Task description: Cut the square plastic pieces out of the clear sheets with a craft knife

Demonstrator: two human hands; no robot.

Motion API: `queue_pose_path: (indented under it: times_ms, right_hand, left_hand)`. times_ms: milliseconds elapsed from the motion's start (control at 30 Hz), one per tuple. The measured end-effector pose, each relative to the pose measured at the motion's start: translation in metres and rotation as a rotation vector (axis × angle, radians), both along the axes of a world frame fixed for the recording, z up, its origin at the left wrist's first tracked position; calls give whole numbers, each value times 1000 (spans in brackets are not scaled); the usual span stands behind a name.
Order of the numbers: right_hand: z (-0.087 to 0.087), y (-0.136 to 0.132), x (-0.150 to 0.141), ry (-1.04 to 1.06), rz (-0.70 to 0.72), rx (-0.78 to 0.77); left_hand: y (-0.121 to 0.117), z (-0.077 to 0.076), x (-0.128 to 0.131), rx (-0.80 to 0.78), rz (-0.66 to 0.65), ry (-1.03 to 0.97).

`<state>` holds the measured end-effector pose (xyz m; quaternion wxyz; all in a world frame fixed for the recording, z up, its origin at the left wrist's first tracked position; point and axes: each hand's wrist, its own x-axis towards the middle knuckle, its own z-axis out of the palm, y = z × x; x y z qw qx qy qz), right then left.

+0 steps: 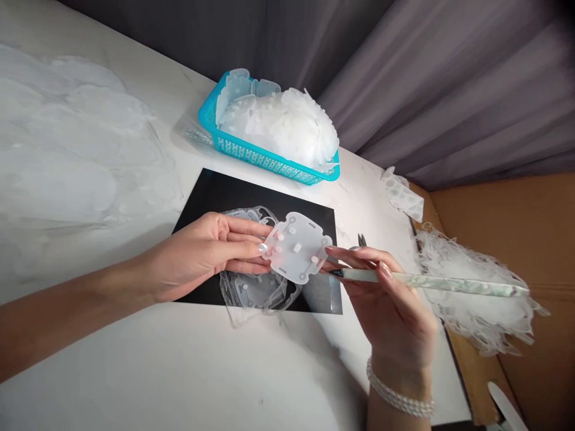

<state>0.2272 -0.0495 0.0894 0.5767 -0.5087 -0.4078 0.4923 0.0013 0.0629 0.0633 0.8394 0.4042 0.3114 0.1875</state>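
A translucent plastic plate (pixel 297 246) with notched edges and small raised pegs is pinched at its left edge by my left hand (pixel 202 254). My right hand (pixel 386 299) grips a slim tool with a pale, pearly handle (pixel 449 284); its dark tip end lies by the plate's lower right, and its exact kind is unclear. A fingertip of that hand touches the plate's right edge. Below, clear plastic trimmings with more plate pieces (pixel 254 290) rest on a black mat (pixel 197 206), partly hidden by my left hand.
A blue basket (pixel 269 163) heaped with similar plates stands behind the mat. Clear plastic sheets or bags (pixel 76 143) spread over the table's left side. Stringy plastic scraps (pixel 476 299) pile at the right beside a cardboard box (pixel 507 227). Grey curtain (pixel 426 90) hangs behind.
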Motion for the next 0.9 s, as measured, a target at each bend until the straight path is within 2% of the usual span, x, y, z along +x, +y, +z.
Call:
queue_pose_path:
  times_ms: [167,300,400,500,567,667,733,833,900]
  right_hand:
    - [-4,0,2,9,-31,-10]
    - [-9,-3,9,72,-90,-30]
    - [-17,-1,19,111,-113,-36]
    - [-23,4,24,100,-79,-41]
    - [-24,6,20,94,-98,-55]
    - [-24,7,10,89,-123,-52]
    - [-24,6,2,20,-128,-101]
    - [-25,2,-5,-236,-162,-158]
    - [-24,1,-7,-428,-134,-96]
  left_hand:
    - [-2,-2,2,-58,26,-9]
    - [7,4,-4,-102,129,-15]
    - [34,18,-13,-64,351,-17]
    - [77,35,-19,89,671,-27]
    - [106,42,-16,209,773,-12]
    - [137,39,-1,265,751,56]
    - [142,32,7,290,735,119]
    - [127,26,9,349,717,186]
    - [108,24,5,445,699,217]
